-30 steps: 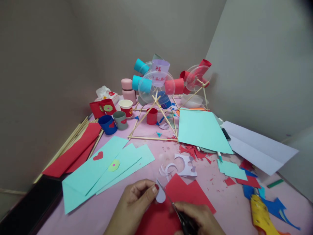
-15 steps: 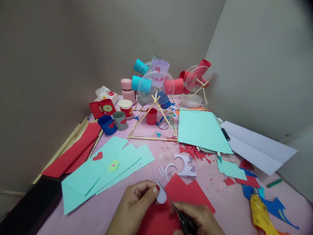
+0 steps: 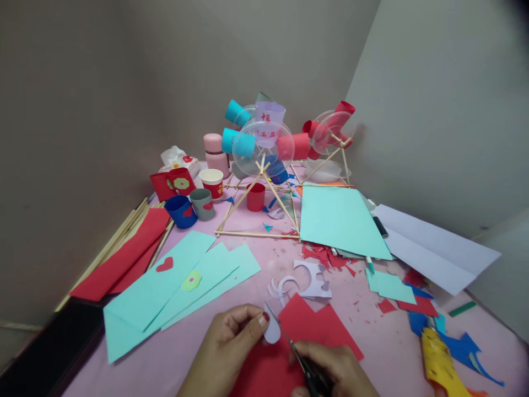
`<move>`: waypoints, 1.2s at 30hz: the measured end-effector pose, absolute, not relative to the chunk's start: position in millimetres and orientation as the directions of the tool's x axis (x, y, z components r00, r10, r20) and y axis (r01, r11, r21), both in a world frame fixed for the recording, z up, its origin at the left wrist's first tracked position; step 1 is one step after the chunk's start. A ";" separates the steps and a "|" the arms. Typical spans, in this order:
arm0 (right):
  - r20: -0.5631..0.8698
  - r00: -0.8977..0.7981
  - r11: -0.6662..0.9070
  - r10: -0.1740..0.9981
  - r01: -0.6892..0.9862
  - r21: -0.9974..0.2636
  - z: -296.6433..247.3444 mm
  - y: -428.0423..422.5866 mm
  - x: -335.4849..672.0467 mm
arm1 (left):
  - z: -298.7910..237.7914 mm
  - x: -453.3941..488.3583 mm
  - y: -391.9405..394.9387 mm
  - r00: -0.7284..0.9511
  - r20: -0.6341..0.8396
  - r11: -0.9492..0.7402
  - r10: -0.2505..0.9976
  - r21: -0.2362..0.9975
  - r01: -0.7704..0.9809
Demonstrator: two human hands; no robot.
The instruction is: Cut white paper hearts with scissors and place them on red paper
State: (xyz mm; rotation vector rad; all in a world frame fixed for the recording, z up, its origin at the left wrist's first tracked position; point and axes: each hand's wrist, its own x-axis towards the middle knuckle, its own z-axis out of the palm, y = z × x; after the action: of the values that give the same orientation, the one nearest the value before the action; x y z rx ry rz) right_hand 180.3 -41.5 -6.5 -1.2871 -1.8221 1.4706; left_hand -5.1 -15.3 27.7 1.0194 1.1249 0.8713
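Observation:
Between the thumb and fingers of my left hand point(image 3: 237, 336) is a small pale lilac paper piece point(image 3: 273, 330) with a rounded lower end. My right hand point(image 3: 330, 364) grips black-handled scissors point(image 3: 303, 361), their blades pointing up and left alongside that piece. Whether the blades touch the paper I cannot tell. Below both hands lies red paper point(image 3: 318, 325), partly covered by them. Just beyond are lilac paper offcuts point(image 3: 316, 280), one with a round cut-out and several thin curled strips.
Mint paper sheets point(image 3: 177, 300) lie on the left, and a larger mint sheet point(image 3: 341, 220) to the right. A stick-framed wheel point(image 3: 262, 160) with paper cups stands at the back centre. A yellow glue gun point(image 3: 440, 358) lies at the right, near blue scraps point(image 3: 460, 347).

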 end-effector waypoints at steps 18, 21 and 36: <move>-0.173 -0.451 0.004 0.876 0.364 -0.931 -6.2 -42.9 180.0 | 27.8 -4.6 -13.6 0.227 -0.304 0.319 0.925 0.947 -0.029; -0.161 -0.446 0.015 0.881 0.367 -0.930 -5.4 -41.2 179.7 | 23.4 -5.5 -12.8 0.231 -0.319 0.335 0.919 0.942 -0.032; 0.153 0.066 0.000 0.986 0.919 -0.394 -5.5 -16.8 233.1 | 22.2 0.1 -12.6 0.126 -0.441 0.458 0.889 0.866 -0.202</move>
State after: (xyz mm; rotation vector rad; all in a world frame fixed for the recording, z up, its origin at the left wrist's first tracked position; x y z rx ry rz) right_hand 233.1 -16.8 -5.5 -1.9635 -1.8960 0.2341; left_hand 0.1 -12.6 22.2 0.7386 1.1774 0.9093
